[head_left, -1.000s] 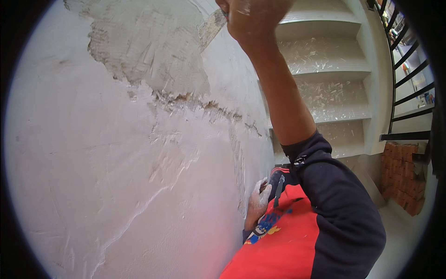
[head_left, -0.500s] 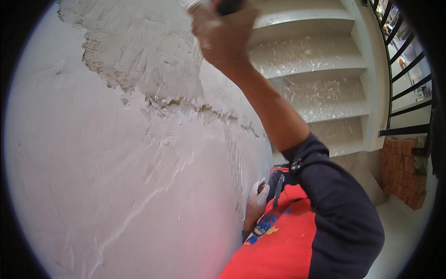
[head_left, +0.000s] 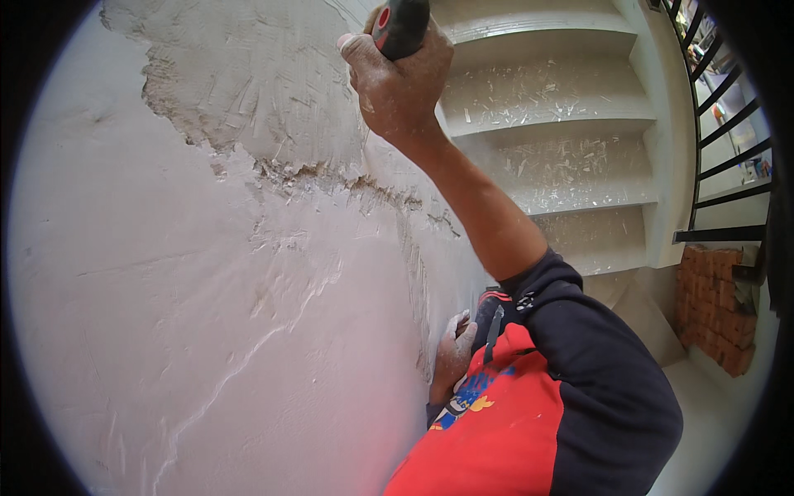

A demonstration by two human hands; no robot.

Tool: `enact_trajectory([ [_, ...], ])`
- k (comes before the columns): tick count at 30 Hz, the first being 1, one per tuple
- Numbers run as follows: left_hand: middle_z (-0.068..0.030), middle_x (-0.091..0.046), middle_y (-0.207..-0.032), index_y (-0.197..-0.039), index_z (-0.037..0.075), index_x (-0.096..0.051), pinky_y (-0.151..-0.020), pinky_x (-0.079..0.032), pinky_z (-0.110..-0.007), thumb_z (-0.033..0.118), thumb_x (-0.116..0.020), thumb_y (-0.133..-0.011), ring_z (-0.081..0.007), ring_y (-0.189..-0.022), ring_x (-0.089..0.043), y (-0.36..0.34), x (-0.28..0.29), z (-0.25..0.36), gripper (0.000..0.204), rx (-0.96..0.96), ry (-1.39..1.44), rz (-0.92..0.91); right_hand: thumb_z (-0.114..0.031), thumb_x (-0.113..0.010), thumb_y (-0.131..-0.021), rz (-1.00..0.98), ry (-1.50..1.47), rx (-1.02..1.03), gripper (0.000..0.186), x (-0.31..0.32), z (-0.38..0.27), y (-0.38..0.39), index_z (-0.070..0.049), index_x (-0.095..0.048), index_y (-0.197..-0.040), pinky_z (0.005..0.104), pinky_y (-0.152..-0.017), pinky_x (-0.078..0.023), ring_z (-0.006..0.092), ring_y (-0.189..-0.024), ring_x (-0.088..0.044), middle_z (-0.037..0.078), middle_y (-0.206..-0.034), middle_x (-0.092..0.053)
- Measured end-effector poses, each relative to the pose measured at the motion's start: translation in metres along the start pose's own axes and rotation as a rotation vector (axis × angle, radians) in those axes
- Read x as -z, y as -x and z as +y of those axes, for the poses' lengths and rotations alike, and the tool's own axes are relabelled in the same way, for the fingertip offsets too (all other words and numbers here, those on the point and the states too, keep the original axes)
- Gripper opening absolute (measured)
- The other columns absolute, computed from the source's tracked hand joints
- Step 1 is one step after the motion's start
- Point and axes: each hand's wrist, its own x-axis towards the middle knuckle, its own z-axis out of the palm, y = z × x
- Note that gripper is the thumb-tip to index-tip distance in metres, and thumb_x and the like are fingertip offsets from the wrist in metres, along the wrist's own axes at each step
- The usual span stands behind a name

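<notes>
Right hand [head_left: 401, 87] fisted on black-red tool handle [head_left: 401, 25], raised against plaster wall [head_left: 190, 314].
Blade out of frame; left hand [head_left: 453, 351] low by the wall near chest, grip unclear, maybe bracing.

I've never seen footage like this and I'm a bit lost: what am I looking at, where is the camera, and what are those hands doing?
This is no machine: a person wears a wide-angle camera on the head, looking down, so edges bend. The right hand, raised high, grips a black and red tool handle against a plastered wall, where a rough patch meets smoother plaster. The dusty left hand rests low against the wall, holding nothing visible. Behind are dust-strewn stairs, a black railing and stacked red bricks.
</notes>
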Motion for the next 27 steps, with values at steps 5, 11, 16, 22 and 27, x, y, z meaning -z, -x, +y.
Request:
enact_trajectory([
  [5,-0.0191,-0.051,-0.124,-0.126,-0.005,-0.043,-0.101,-0.035,-0.033,0.021,-0.05,-0.094,-0.0239,-0.118,-0.048,0.003,0.002,-0.011,0.042,0.019,-0.028,0.005,0.003,-0.062,-0.067,0.102,-0.178,-0.066,0.018,-0.006,-0.009,-0.001,-0.006,-0.049,-0.075,0.0276,-0.051,-0.037,0.0147,-0.056,-0.046,0.003,-0.06,-0.046],
  [11,-0.0191,-0.051,-0.125,-0.126,-0.005,-0.043,-0.101,-0.035,-0.034,0.022,-0.049,-0.094,-0.0255,-0.12,-0.046,0.005,0.003,-0.005,0.043,0.041,-0.134,0.014,-0.001,-0.063,-0.067,-0.053,0.041,-0.183,0.015,0.011,0.029,0.049,-0.004,-0.05,-0.073,0.0275,-0.05,-0.04,0.0094,-0.051,-0.046,0.0,-0.055,-0.046],
  [16,-0.0194,-0.051,-0.125,-0.125,-0.006,-0.043,-0.1,-0.035,-0.032,0.02,-0.05,-0.094,-0.0241,-0.118,-0.048,0.004,0.002,0.015,0.042,0.067,-0.084,-0.014,0.004,-0.061,-0.071,0.066,-0.458,-0.186,0.017,-0.009,0.047,0.003,-0.007,-0.047,-0.069,0.0227,-0.045,-0.033,0.0052,-0.05,-0.039,-0.004,-0.06,-0.042],
  [22,-0.02,-0.051,-0.125,-0.125,-0.006,-0.044,-0.1,-0.035,-0.032,0.02,-0.05,-0.093,-0.0247,-0.118,-0.048,0.0,0.002,-0.001,0.041,0.026,-0.012,0.007,0.007,-0.054,-0.07,-0.007,-0.47,-0.169,0.02,-0.001,-0.005,-0.032,-0.008,-0.04,-0.069,0.0216,-0.047,-0.03,0.0043,-0.055,-0.036,-0.004,-0.061,-0.037],
  [27,-0.02,-0.051,-0.125,-0.125,-0.006,-0.043,-0.1,-0.035,-0.032,0.02,-0.05,-0.093,-0.0245,-0.119,-0.047,0.005,0.005,0.001,0.042,0.003,-0.082,-0.009,0.005,-0.055,-0.07,0.06,-0.111,0.121,0.019,-0.016,0.04,-0.023,-0.008,-0.042,-0.068,0.0212,-0.044,-0.028,0.0036,-0.051,-0.036,-0.004,-0.061,-0.039],
])
